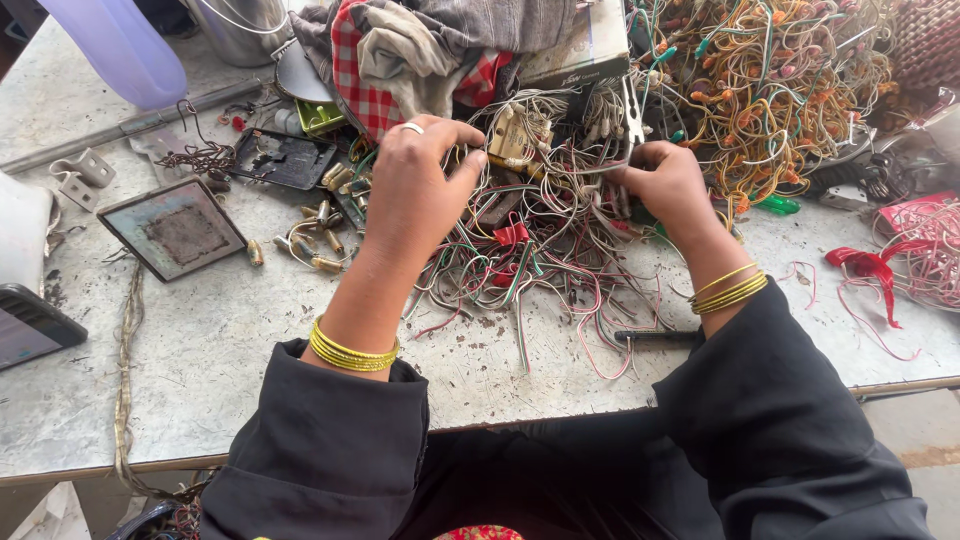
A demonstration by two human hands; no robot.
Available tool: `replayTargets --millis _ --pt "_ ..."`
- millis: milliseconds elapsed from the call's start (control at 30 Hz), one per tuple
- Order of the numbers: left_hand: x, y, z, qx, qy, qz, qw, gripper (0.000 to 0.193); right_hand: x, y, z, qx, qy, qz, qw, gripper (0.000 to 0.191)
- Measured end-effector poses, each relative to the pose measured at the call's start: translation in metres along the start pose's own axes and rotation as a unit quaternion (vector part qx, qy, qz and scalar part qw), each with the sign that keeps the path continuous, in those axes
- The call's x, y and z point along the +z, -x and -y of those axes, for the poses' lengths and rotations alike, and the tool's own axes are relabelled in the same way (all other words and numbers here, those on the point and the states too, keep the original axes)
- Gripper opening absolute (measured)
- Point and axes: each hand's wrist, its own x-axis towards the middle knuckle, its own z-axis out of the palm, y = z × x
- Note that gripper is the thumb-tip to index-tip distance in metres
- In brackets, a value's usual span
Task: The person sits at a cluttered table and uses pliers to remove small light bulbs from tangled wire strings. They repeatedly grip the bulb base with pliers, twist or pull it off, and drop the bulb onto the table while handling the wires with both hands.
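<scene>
A tangle of thin white, red and green wires (545,250) lies on the grey worktable (200,340) in front of me. My left hand (415,185), with a ring and gold bangles, grips a bunch of these wires near a beige connector block (515,135). My right hand (665,185), also with gold bangles, is closed on the wires at the tangle's right side. A pair of metal cutters or tweezers (633,115) sticks up just above my right hand; whether that hand holds it I cannot tell.
A heap of orange and green wires (770,80) fills the back right. Red and pink wires (910,250) lie at the right edge. Checked cloth (365,70), a black circuit board (285,158), a square metal plate (175,228), small brass parts (320,240) and a phone (25,325) lie to the left.
</scene>
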Motion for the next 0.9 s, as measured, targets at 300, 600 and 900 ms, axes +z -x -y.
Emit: replayTargets --millis 300,600,900 --pt "0.000 0.000 -0.013 0.025 0.013 0.009 1.000 0.012 -0.038 0.006 0.019 0.107 -0.273 0.022 0.956 0.014" --pt "0.004 0.003 -0.030 0.014 0.146 0.062 0.987 0.014 -0.043 0.025 0.053 0.047 -0.314 0.096 0.943 0.017" --pt "0.016 0.008 -0.040 -0.068 0.253 0.136 0.955 0.027 -0.042 0.064 0.097 -0.027 -0.387 0.118 0.914 0.014"
